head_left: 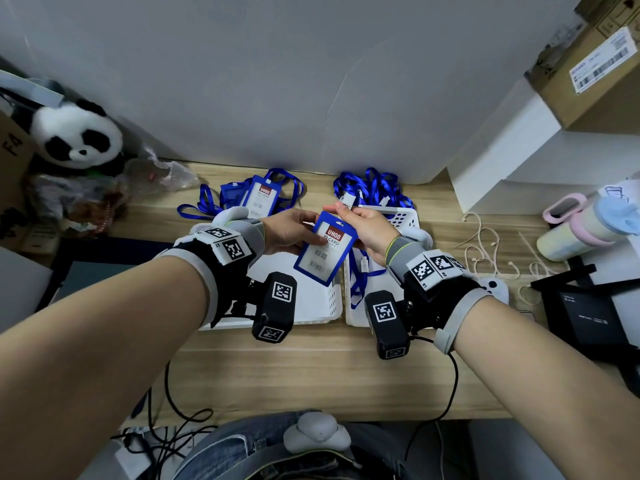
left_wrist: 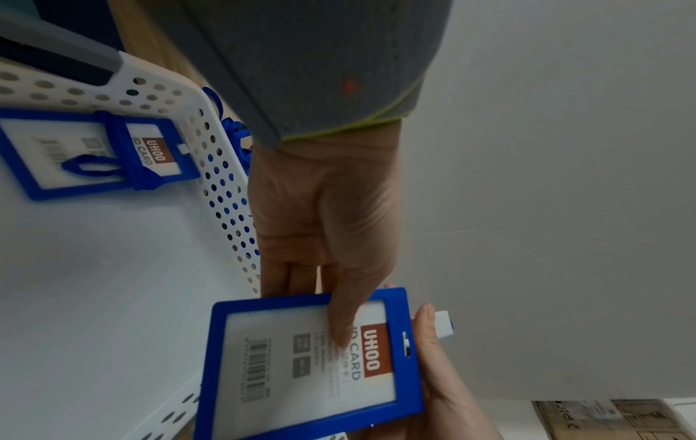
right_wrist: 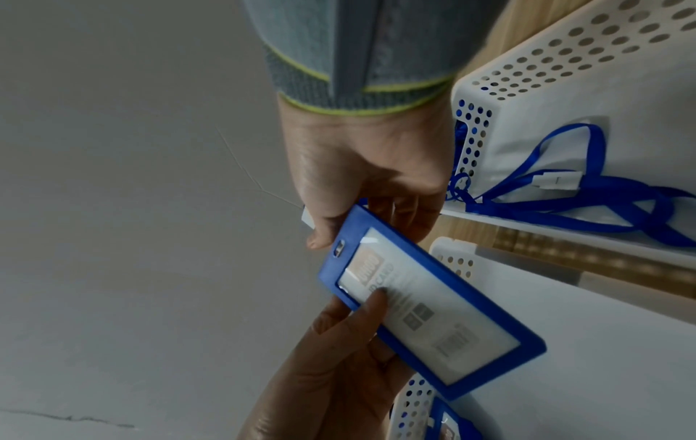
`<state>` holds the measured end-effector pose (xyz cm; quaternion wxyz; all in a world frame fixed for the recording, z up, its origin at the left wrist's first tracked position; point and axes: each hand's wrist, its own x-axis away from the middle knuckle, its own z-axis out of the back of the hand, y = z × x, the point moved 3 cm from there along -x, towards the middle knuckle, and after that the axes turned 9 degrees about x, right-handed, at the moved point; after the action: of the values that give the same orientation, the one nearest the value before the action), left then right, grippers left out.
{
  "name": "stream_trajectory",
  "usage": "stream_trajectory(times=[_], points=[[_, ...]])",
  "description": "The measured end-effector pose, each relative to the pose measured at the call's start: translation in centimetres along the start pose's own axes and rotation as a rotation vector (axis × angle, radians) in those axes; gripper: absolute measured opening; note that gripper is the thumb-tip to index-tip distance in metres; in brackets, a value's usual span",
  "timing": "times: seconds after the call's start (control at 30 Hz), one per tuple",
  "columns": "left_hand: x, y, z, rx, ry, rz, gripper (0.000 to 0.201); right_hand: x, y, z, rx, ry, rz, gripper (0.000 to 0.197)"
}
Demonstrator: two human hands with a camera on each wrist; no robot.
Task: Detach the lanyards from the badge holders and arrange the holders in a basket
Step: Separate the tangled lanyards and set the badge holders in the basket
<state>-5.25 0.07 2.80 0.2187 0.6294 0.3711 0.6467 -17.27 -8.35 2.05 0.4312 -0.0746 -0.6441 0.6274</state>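
My left hand [head_left: 298, 233] holds a blue badge holder [head_left: 325, 249] above the two white baskets, thumb pressed on its clear front [left_wrist: 312, 363]. My right hand [head_left: 360, 220] pinches a white lanyard clip [head_left: 346, 200] just past the holder's top edge. The holder's slot [left_wrist: 406, 345] looks empty, and the clip [left_wrist: 444, 323] sits apart from it. A blue lanyard strap [head_left: 356, 282] hangs from the right hand into the right basket [head_left: 405, 216], where a lanyard [right_wrist: 565, 184] lies. Another badge holder [left_wrist: 94, 151] lies in the left basket [head_left: 311, 306].
One more badge holder with its lanyard [head_left: 263, 199] and a heap of blue lanyards [head_left: 374, 185] lie at the back by the wall. A panda plush [head_left: 76, 136] sits at the left. A pastel bottle [head_left: 581, 226], white cords [head_left: 485, 251] and a black device [head_left: 581, 317] are at the right.
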Motion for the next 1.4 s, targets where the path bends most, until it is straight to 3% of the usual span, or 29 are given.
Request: stream_trajectory(times=[0.3, 0.4, 0.47, 0.6, 0.73, 0.83, 1.0, 1.17, 1.4], points=[[-0.1, -0.2, 0.7, -0.046, 0.055, 0.007, 0.030, -0.1, -0.2, -0.4, -0.005, -0.089, -0.084, 0.018], [0.0, -0.3, 1.0, -0.076, 0.057, 0.016, 0.035, -0.2, 0.0, -0.4, 0.162, -0.141, -0.051, 0.033], [0.1, -0.4, 1.1, -0.087, 0.056, 0.037, 0.039, -0.4, 0.2, -0.4, 0.319, -0.109, -0.020, 0.039], [0.2, -0.4, 1.3, -0.100, 0.050, 0.062, 0.041, -0.4, 0.0, -0.7, 0.350, -0.028, 0.022, 0.017], [0.3, -0.5, 1.6, -0.099, 0.051, 0.086, 0.038, -0.1, -0.2, -1.0, 0.308, 0.001, 0.008, 0.029], [0.3, -0.5, 1.6, -0.108, 0.054, 0.095, 0.037, -0.1, -0.5, -1.1, 0.265, 0.037, 0.050, 0.020], [0.3, -0.8, 1.6, -0.138, 0.028, 0.105, 0.038, -0.3, -0.8, -0.9, 0.429, 0.168, 0.129, 0.033], [0.4, -0.7, 1.3, -0.127, -0.013, 0.097, 0.030, -1.2, -0.1, -0.6, 0.439, 0.187, 0.101, 0.040], [0.5, -0.8, 1.3, -0.181, -0.041, 0.072, 0.030, -1.4, -0.3, 0.4, 0.291, 0.163, 0.043, 0.025]])
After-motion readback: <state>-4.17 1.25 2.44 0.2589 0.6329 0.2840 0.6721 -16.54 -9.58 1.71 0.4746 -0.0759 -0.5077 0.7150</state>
